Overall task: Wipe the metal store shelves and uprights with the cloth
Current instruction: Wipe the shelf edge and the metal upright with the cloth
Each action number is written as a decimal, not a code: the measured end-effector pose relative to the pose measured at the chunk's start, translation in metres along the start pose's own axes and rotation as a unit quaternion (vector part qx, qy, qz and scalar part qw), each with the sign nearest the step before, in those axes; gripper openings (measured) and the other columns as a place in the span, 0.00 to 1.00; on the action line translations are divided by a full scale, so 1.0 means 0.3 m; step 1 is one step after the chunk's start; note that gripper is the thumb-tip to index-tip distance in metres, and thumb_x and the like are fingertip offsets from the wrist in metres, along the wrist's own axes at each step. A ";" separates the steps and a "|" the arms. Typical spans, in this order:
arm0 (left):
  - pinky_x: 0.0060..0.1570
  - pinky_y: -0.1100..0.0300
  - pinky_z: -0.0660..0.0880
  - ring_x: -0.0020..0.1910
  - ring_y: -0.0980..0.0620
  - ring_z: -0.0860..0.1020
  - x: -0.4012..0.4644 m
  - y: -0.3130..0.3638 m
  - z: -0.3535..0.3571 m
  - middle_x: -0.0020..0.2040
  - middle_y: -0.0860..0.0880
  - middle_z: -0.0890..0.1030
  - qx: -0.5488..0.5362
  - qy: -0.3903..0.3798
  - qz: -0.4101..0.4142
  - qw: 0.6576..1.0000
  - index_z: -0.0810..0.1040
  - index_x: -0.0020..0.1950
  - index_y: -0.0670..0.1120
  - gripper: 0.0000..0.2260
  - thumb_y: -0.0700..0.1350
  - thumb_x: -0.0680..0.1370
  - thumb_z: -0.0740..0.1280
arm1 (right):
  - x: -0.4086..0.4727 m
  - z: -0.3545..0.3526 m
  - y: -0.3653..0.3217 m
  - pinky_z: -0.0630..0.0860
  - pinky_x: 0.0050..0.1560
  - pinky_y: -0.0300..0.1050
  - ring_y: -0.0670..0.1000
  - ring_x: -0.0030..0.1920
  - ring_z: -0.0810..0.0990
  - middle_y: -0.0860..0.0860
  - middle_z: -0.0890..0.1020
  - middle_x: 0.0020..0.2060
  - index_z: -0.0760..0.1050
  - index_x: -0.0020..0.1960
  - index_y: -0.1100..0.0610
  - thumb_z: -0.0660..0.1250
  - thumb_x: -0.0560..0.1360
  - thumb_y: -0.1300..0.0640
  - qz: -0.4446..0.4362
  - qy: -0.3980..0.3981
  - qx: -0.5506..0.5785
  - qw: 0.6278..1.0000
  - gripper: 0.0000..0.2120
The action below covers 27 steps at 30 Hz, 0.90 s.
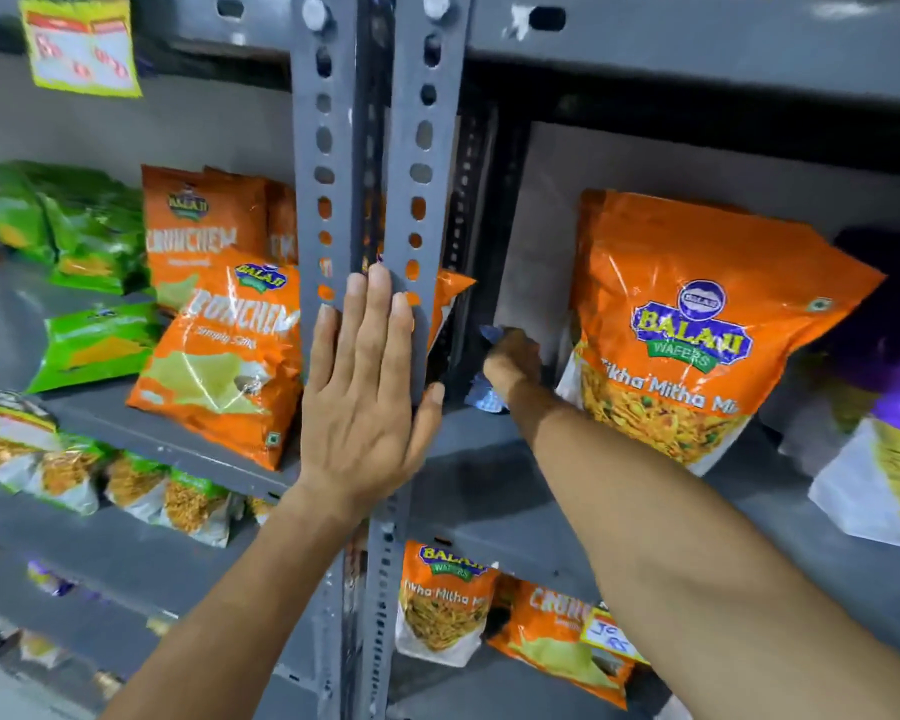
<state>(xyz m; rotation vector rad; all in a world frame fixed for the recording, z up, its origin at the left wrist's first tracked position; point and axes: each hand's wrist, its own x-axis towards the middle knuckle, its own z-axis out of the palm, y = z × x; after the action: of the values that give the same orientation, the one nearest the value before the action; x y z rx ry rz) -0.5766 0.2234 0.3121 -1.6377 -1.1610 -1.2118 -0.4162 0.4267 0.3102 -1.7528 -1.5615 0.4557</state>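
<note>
— Where's your cloth?

— Your cloth (484, 392) is bunched in your right hand (513, 358), deep at the back corner of the grey shelf (468, 459), just right of the paired slotted uprights (417, 163). Blue folds show above and below your fingers, which are curled tight around it.

— And your other hand?

— Your left hand (367, 402) lies flat against the uprights, fingers straight and close together, thumb hooked round the right edge.

— What's near you on that shelf?

— A big orange snack bag (697, 324) stands just right of your right hand, tilted back. A purple bag (889, 324) sits beyond it. Left of the uprights, orange chip bags (224, 324) lean on the neighbouring shelf, green bags (74, 236) further left. A price tag (79, 44) hangs from the shelf above, and more snack bags (440, 600) fill the shelf below.
</note>
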 end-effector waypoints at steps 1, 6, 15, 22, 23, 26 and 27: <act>0.83 0.40 0.48 0.85 0.40 0.45 -0.002 -0.002 0.003 0.82 0.35 0.52 -0.002 0.002 0.001 1.000 0.49 0.82 0.35 0.34 0.51 0.84 0.59 | 0.019 0.014 0.019 0.76 0.67 0.56 0.63 0.66 0.79 0.61 0.81 0.64 0.78 0.66 0.57 0.63 0.77 0.59 -0.007 -0.016 -0.033 0.999 0.18; 0.82 0.39 0.49 0.84 0.40 0.46 -0.003 0.000 0.007 0.82 0.36 0.53 -0.007 0.010 0.001 1.000 0.49 0.82 0.36 0.34 0.51 0.84 0.58 | 0.013 0.049 0.019 0.70 0.72 0.56 0.62 0.69 0.76 0.58 0.79 0.68 0.76 0.69 0.55 0.65 0.78 0.54 -0.056 -0.092 -0.221 0.969 0.19; 0.83 0.39 0.49 0.84 0.42 0.45 0.005 0.007 -0.009 0.82 0.35 0.52 -0.017 -0.004 -0.012 1.000 0.51 0.82 0.35 0.33 0.51 0.84 0.60 | -0.210 0.050 0.026 0.78 0.57 0.52 0.62 0.58 0.81 0.59 0.83 0.56 0.80 0.59 0.57 0.62 0.76 0.59 -0.134 -0.094 -0.178 0.970 0.14; 0.83 0.40 0.48 0.84 0.42 0.46 0.006 0.005 -0.011 0.82 0.35 0.52 -0.016 -0.008 -0.012 1.000 0.50 0.83 0.36 0.33 0.52 0.85 0.57 | -0.383 -0.046 0.017 0.74 0.45 0.47 0.50 0.45 0.79 0.47 0.83 0.43 0.78 0.41 0.44 0.58 0.78 0.61 -0.184 -0.186 0.100 0.960 0.16; 0.83 0.40 0.49 0.84 0.42 0.47 0.006 0.005 -0.009 0.82 0.35 0.52 -0.015 -0.006 -0.012 1.000 0.50 0.83 0.36 0.33 0.52 0.85 0.57 | -0.356 -0.048 0.009 0.79 0.48 0.47 0.49 0.47 0.82 0.46 0.84 0.45 0.81 0.45 0.44 0.59 0.79 0.60 -0.139 -0.147 0.187 0.961 0.16; 0.83 0.40 0.49 0.84 0.41 0.48 0.003 0.002 -0.003 0.82 0.36 0.53 -0.019 0.005 -0.009 1.000 0.49 0.83 0.36 0.33 0.51 0.84 0.59 | -0.206 -0.029 -0.025 0.78 0.50 0.46 0.58 0.54 0.83 0.56 0.85 0.52 0.82 0.58 0.56 0.61 0.80 0.61 -0.021 0.023 0.216 0.976 0.13; 0.83 0.40 0.49 0.84 0.41 0.49 0.002 0.002 -0.001 0.82 0.36 0.53 -0.023 0.008 -0.006 1.000 0.50 0.83 0.36 0.33 0.51 0.84 0.59 | -0.149 -0.018 -0.023 0.77 0.51 0.47 0.60 0.56 0.83 0.58 0.85 0.56 0.81 0.62 0.57 0.61 0.80 0.62 0.013 0.057 0.176 0.983 0.14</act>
<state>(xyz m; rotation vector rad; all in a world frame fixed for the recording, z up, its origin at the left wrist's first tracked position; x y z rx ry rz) -0.5760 0.2231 0.3129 -1.6534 -1.1423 -1.2657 -0.4262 0.3821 0.3096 -1.4995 -1.2894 0.5944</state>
